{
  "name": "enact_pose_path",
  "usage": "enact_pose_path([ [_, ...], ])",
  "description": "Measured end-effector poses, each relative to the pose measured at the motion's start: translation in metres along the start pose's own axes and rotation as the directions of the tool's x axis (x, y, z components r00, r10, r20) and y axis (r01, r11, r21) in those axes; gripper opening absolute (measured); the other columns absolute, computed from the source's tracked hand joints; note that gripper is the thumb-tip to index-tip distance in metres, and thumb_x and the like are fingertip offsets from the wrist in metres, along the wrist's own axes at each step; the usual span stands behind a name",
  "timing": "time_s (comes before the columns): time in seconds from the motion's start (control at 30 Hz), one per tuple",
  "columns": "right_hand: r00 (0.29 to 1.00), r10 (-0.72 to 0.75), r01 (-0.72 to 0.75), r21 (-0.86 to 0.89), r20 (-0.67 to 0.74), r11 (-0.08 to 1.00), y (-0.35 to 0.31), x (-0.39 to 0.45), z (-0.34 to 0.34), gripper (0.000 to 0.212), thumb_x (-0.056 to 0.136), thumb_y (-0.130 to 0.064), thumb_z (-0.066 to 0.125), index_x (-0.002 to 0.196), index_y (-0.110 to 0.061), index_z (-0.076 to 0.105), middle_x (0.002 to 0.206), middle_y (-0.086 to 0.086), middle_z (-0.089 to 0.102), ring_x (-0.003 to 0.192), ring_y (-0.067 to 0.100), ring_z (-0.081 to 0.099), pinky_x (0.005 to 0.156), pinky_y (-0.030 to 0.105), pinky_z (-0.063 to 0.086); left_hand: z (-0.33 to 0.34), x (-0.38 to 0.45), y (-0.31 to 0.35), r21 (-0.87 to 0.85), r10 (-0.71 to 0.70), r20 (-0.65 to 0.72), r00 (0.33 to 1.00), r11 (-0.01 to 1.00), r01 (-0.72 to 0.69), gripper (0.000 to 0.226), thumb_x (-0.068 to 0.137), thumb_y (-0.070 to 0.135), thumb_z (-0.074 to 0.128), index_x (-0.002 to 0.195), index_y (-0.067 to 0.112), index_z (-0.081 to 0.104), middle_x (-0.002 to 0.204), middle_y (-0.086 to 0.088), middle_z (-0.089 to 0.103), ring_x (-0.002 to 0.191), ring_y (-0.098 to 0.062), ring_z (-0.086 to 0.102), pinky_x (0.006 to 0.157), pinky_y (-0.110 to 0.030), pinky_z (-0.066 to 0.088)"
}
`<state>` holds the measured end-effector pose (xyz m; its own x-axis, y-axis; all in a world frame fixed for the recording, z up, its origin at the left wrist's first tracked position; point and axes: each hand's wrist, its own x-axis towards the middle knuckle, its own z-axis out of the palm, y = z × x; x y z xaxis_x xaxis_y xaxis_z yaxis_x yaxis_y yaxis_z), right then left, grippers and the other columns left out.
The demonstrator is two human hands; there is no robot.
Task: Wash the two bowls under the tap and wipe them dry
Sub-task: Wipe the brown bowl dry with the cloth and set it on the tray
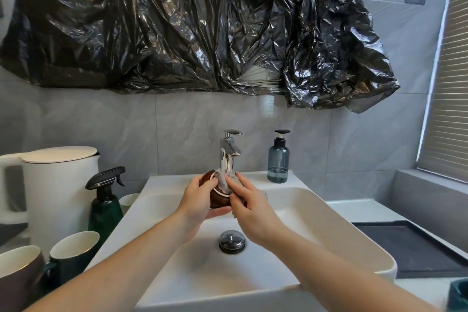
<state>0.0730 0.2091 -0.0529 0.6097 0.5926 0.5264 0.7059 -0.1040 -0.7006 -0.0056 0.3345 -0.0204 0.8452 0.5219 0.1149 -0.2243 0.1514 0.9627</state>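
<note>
Brown bowl (218, 199) gripped in left hand (200, 200) over sink (316, 213), right hand (250, 213) pinching cloth (224, 181) against it, under tap (229, 152).

- The tap (229, 152) is looking like shiny metal.
- The brown bowl (218, 199) is looking smooth and glossy.
- The black bag (177, 23) is shining like crinkly plastic.
- The sink (329, 215) is maybe smooth ceramic.

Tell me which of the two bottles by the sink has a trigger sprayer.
The dark green bottle left of the sink, beside the kettle. The blue-grey bottle right of the tap has a push pump instead.
</note>
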Motion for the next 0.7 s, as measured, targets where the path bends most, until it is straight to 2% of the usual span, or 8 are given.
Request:
enact_pose_path([
  [0.13, 0.997, -0.030, 0.023, -0.106, -0.069, 0.994, -0.006, 0.000, -0.001, 0.051, 0.109, -0.023, 0.041, 0.158, -0.039, 0.037, 0.152, -0.025, 0.038, 0.136, -0.009, 0.038, 0.113, 0.012, 0.033, 0.001, 0.000, 0.004, -0.083, 0.022, -0.039, 0.999, 0.996, -0.026, 0.018, 0.110, 0.016, 0.050, 0.119, 0.015, 0.066, 0.111, -0.014, 0.076, 0.083, -0.021, 0.076, 0.054, -0.029, 0.061],
  [0.2, 0.996, -0.016, 0.009, -0.076, -0.092, 0.997, -0.011, -0.001, 0.002, 0.049, 0.108, -0.027, 0.040, 0.152, -0.049, 0.036, 0.122, -0.024, 0.061, 0.108, 0.000, 0.058, 0.102, 0.030, 0.051, 0.002, 0.001, 0.004, -0.111, 0.010, -0.049, 0.999, 0.994, -0.015, 0.023, 0.110, 0.016, 0.050, 0.126, 0.011, 0.065, 0.115, -0.016, 0.076, 0.085, -0.022, 0.075, 0.053, -0.028, 0.060],
  [0.27, 0.994, 0.060, -0.063, -0.027, -0.096, 0.998, -0.009, -0.001, 0.002, 0.048, 0.108, -0.031, 0.040, 0.147, -0.058, 0.032, 0.090, -0.017, 0.065, 0.082, 0.012, 0.062, 0.086, 0.045, 0.059, 0.001, 0.001, 0.006, -0.166, -0.012, -0.068, 0.998, 0.986, 0.001, 0.026, 0.110, 0.017, 0.051, 0.132, 0.008, 0.063, 0.117, -0.017, 0.075, 0.090, -0.024, 0.074, 0.052, -0.026, 0.059],
  [0.33, 0.992, 0.115, -0.115, 0.005, -0.055, 0.993, -0.008, -0.002, -0.001, 0.040, 0.109, -0.032, 0.040, 0.144, -0.051, 0.039, 0.086, -0.009, 0.066, 0.078, 0.014, 0.064, 0.082, 0.046, 0.060, -0.001, 0.001, 0.009, -0.225, -0.039, -0.097, 0.995, 0.974, 0.016, 0.027, 0.110, 0.018, 0.052, 0.132, 0.006, 0.063, 0.112, -0.014, 0.074, 0.092, -0.025, 0.072, 0.050, -0.023, 0.059],
  [0.4, 0.992, 0.126, -0.126, 0.026, -0.010, 0.992, -0.009, -0.004, -0.001, 0.029, 0.109, -0.029, 0.041, 0.135, -0.038, 0.049, 0.090, -0.004, 0.067, 0.080, 0.016, 0.065, 0.081, 0.046, 0.061, -0.002, 0.001, 0.011, -0.263, -0.068, -0.111, 0.992, 0.964, 0.037, 0.027, 0.111, 0.020, 0.052, 0.131, 0.006, 0.063, 0.111, -0.013, 0.073, 0.092, -0.023, 0.069, 0.049, -0.021, 0.058],
  [0.5, 0.999, 0.020, -0.019, 0.015, -0.031, 1.000, -0.009, -0.004, -0.001, 0.043, 0.108, -0.022, 0.041, 0.145, -0.042, 0.042, 0.112, -0.012, 0.065, 0.089, 0.007, 0.061, 0.086, 0.037, 0.058, -0.002, 0.001, 0.013, -0.295, -0.098, -0.105, 0.990, 0.954, 0.063, 0.026, 0.111, 0.023, 0.051, 0.126, 0.008, 0.066, 0.107, -0.012, 0.073, 0.089, -0.022, 0.068, 0.047, -0.019, 0.057],
  [0.6, 0.993, -0.121, 0.121, -0.120, 0.012, 0.985, -0.009, -0.004, 0.000, 0.062, 0.107, -0.023, 0.038, 0.161, -0.045, 0.018, 0.163, -0.024, 0.029, 0.123, 0.014, 0.056, 0.101, 0.041, 0.052, -0.003, 0.003, 0.012, -0.310, -0.103, -0.101, 0.990, 0.948, 0.067, 0.025, 0.111, 0.022, 0.050, 0.122, 0.008, 0.067, 0.099, -0.010, 0.073, 0.084, -0.019, 0.067, 0.047, -0.019, 0.056],
  [0.7, 0.978, -0.181, 0.202, -0.244, 0.104, 0.949, -0.015, -0.009, 0.008, 0.055, 0.111, -0.032, 0.037, 0.162, -0.045, 0.021, 0.167, -0.036, 0.003, 0.127, 0.023, 0.058, 0.099, 0.043, 0.052, -0.006, 0.005, 0.009, -0.306, -0.115, -0.059, 0.992, 0.948, 0.091, 0.028, 0.111, 0.022, 0.049, 0.123, 0.007, 0.069, 0.090, -0.006, 0.073, 0.079, -0.014, 0.065, 0.045, -0.017, 0.053],
])
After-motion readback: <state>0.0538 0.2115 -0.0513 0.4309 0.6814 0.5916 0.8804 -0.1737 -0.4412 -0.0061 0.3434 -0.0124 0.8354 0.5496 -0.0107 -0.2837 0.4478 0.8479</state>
